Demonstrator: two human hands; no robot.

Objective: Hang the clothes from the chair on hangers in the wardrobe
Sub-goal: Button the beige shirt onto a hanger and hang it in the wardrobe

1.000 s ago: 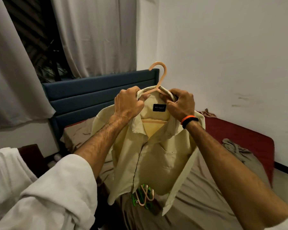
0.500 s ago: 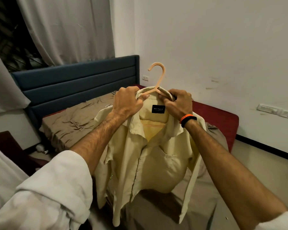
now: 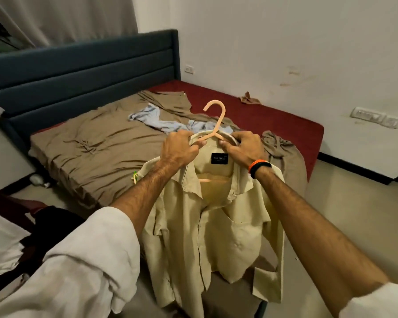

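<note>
A bed [image 3: 97, 148] with a rumpled brown sheet over a red mattress fills the room from nine o'clock to two o'clock, backed by a dark blue headboard [image 3: 83, 72] and a pale wall [image 3: 285, 42] carrying a switch plate [image 3: 367, 115] at three o'clock. A light blue garment [image 3: 152, 119] lies crumpled on the sheet near eleven o'clock, and a brown garment [image 3: 279, 143] is heaped at the bed's edge around two o'clock. At the centre, a pale yellow shirt [image 3: 216, 228] hangs on a peach plastic hanger [image 3: 217, 120], its hook standing up at twelve o'clock and its collar label facing the camera. The left hand [image 3: 178, 152] has its fingers curled round the collar and the hanger's left shoulder; the right hand [image 3: 244, 149], with an orange and black wristband [image 3: 259, 167], pinches the collar against the hanger's right shoulder. White rolled sleeves [image 3: 83, 267] show at seven o'clock and in the corner at five o'clock.
</note>
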